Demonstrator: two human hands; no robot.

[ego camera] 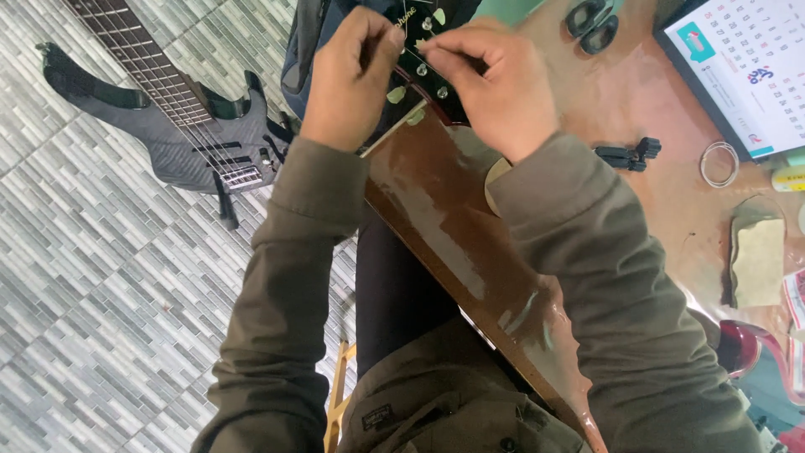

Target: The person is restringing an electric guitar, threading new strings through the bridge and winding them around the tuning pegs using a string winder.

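Olive jacket sleeves [277,302] fill the lower frame, both forearms reaching toward the top centre. Between them runs a glossy brown guitar neck [444,226], ending in a dark headstock [423,63] with pale tuner buttons [397,94]. Left hand [348,80] is closed in a narrow pinch beside the headstock; what it pinches cannot be told. Right hand [490,88] pinches a thin string end [419,52] at a tuning post. Such wire is probably light, springy and sharp-tipped, best gripped close to its end. A black bass guitar [180,126] lies upper left.
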